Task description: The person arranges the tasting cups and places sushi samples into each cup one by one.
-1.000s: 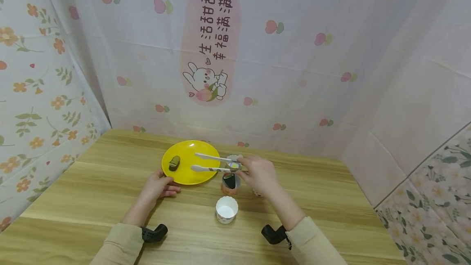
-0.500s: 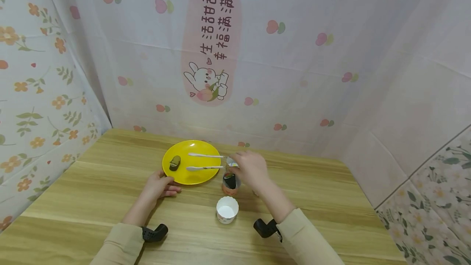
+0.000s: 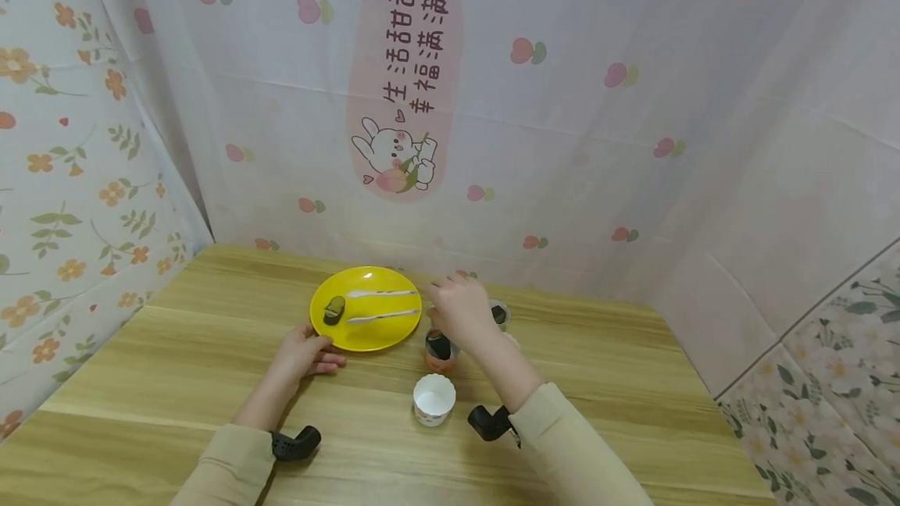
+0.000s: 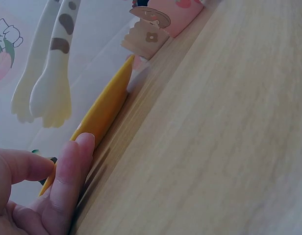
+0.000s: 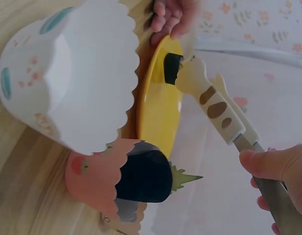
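Note:
My left hand [image 3: 298, 354] pinches the near-left rim of the yellow plate [image 3: 373, 340], thumb on top and fingers underneath. A dark-wrapped sushi piece [image 3: 333, 311] with an olive-green top sits on the plate's left side. My right hand [image 3: 462, 311] grips the metal handles of tongs [image 5: 220, 110] with white, brown-spotted, paw-shaped arms. In the head view, the tongs' tips hang over the plate, spread apart, just right of the sushi piece. Below the right hand stands a pink paper cup [image 5: 89, 176] holding a black-wrapped roll [image 5: 143, 176] with a green leaf.
A white scalloped paper cup [image 3: 433, 400] stands nearest me on the wooden table [image 3: 351, 443]. Another cup [image 3: 500, 314] with a dark item in it is right of my right hand. A beige cup [image 4: 143, 39] is partly hidden. A printed curtain [image 3: 562, 139] hangs behind the table.
My right hand has moved left with the tongs, bringing their tips over the plate toward the sushi piece. The cup at right has come into view. My left hand stays on the rim.

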The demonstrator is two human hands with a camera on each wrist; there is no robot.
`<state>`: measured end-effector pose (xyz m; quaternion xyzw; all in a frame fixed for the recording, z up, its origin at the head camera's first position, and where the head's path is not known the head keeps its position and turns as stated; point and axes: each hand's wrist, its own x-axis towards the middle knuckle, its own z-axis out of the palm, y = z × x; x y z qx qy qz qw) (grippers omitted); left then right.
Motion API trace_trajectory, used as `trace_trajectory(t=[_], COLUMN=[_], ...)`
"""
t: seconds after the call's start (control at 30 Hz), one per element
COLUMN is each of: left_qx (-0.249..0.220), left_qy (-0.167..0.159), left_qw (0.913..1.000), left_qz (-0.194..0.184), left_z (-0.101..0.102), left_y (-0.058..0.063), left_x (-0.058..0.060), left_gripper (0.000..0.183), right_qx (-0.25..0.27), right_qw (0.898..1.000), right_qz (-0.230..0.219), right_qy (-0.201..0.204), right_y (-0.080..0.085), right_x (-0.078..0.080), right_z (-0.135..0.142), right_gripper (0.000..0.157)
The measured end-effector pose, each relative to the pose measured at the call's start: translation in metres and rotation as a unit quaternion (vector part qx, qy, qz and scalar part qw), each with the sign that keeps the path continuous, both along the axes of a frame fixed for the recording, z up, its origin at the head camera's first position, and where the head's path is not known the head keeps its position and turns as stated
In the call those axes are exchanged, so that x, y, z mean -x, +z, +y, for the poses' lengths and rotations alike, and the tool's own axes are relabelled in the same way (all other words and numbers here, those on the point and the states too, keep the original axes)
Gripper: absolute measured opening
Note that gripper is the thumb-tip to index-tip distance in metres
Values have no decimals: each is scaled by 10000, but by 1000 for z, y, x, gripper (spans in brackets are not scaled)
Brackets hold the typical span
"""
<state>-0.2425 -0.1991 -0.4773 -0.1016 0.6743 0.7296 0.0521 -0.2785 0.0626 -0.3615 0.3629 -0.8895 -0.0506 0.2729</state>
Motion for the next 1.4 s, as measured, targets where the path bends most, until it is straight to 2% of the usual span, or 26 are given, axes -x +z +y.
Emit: trace_trajectory(t=[0.27, 0.47, 0.7, 0.8, 1.03, 1.23, 1.4], left_qx=[-13, -42, -85, -106, -73, -73, -102], left_qy=[4, -14, -20, -13, 5, 17, 10], left_qw=[10000, 9999, 9999, 9999, 9999, 9999, 9999], left_qz=[-71, -109, -125, -126, -134, -117, -93], left_z=[0, 1, 0, 0, 1, 1, 0], left_y=[1, 2, 1, 1, 1, 1, 0], left_x=[-1, -2, 0, 0, 0, 0, 1], left_gripper=[49, 50, 51, 51, 49, 48, 45], right_qx=[-237, -584, -859, -1012, -1395, -1862, -2066], right_qw=[9997, 9982, 9956, 9940, 9883, 9811, 9770], right_qz=[-90, 126, 342, 376, 584, 430, 466], right_qy=[-63, -98, -164, -179, -184, -309, -253], right_y=[7, 10, 13, 16, 22, 28, 30], right_x=[5, 7, 11, 12, 12, 8, 6], right_z=[-12, -20, -28, -33, -46, -54, -60], right_gripper=[30, 33, 19, 18, 20, 28, 26])
